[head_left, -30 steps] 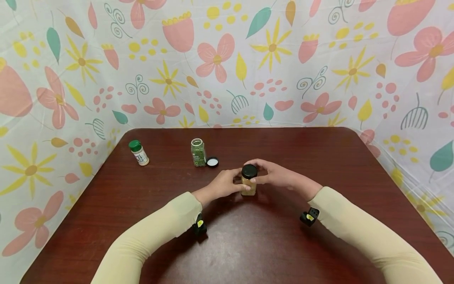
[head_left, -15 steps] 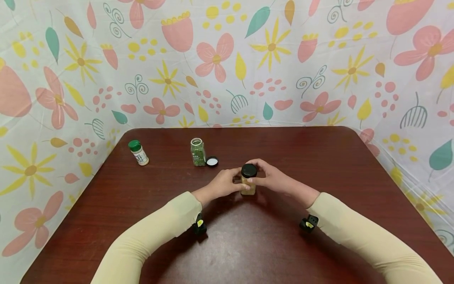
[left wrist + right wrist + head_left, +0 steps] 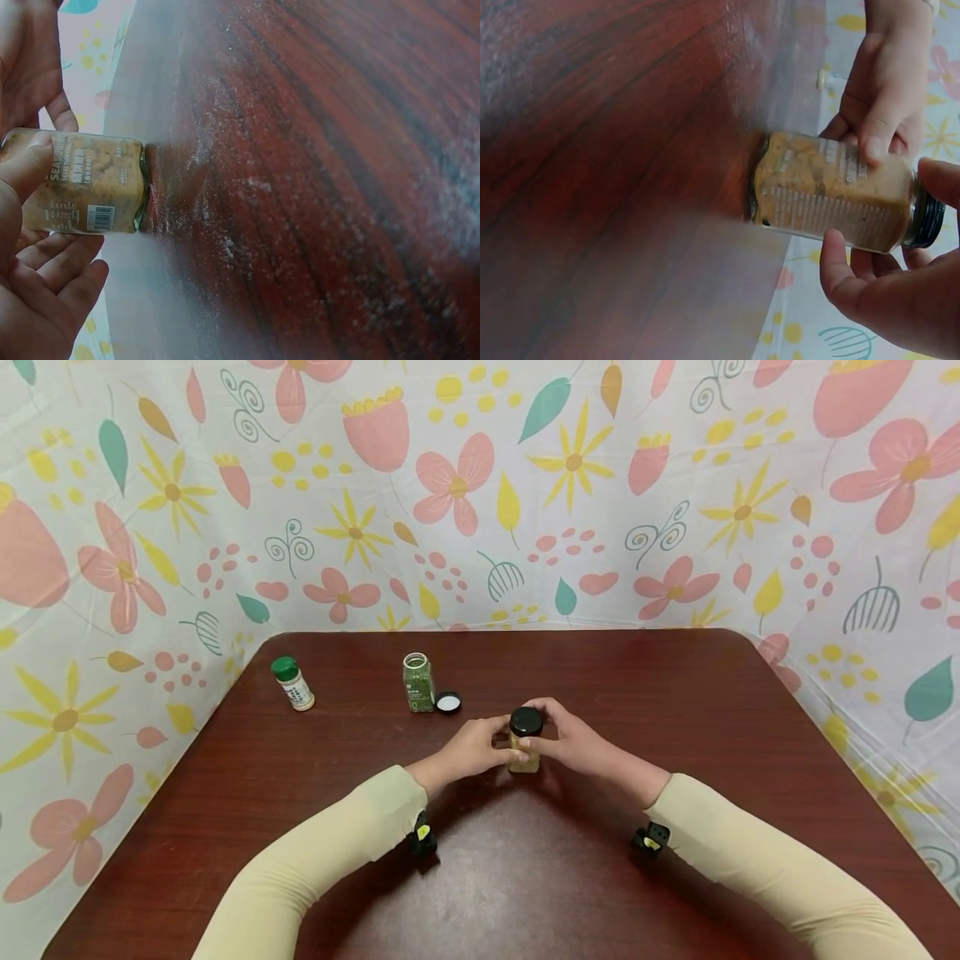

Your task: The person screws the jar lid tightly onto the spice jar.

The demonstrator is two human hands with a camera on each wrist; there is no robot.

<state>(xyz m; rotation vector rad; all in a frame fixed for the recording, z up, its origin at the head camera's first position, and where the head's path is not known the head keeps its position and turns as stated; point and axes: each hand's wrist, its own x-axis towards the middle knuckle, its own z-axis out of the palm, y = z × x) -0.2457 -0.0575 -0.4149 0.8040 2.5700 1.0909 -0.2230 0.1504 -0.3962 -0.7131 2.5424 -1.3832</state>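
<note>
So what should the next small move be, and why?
Probably the right grip twisting the black lid loose: it sits on the jar, the left grip holds the glass body, and the green-filled jar stands open with a loose lid beside it.

In the head view the left hand (image 3: 472, 747) and the right hand (image 3: 577, 742) are partly covering the tan jar (image 3: 527, 765) — some fingers are hiding behind it — while both sleeves (image 3: 322, 847) are running out of the picture, and print on the green-capped bottle (image 3: 297, 691) and the green jar (image 3: 418, 689) is proving too small to read. In the left wrist view the tan jar's top end is being lost behind the left hand and the left edge, which is cutting off both hands. In both wrist views the tabletop (image 3: 322, 165) is blurring.
</note>
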